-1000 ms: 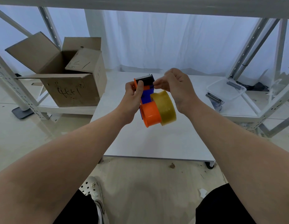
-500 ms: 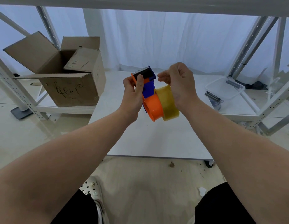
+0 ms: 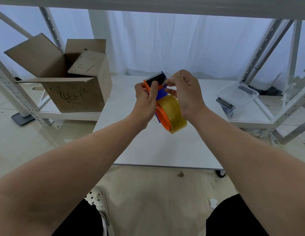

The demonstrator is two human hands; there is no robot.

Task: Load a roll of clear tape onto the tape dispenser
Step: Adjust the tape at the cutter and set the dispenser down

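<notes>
An orange and blue tape dispenser (image 3: 161,95) is held in the air above the white table (image 3: 158,147). Its serrated black blade (image 3: 156,77) points up and away. A yellowish clear tape roll (image 3: 174,113) sits on the orange hub at its lower end. My left hand (image 3: 145,103) grips the dispenser's orange frame from the left. My right hand (image 3: 184,92) rests against the roll's right side, thumb and forefinger pinched on a thin clear tape end just right of the blade.
An open cardboard box (image 3: 70,79) stands on a low shelf at the left. A clear plastic bin (image 3: 237,94) with small dark parts sits on the right shelf. White metal rack posts (image 3: 261,53) frame both sides. My knees and a white shoe (image 3: 99,200) are below.
The dispenser has tilted so the roll swung lower and rightward. My right hand's fingers moved up to the blade end and pinched the tape end there.
</notes>
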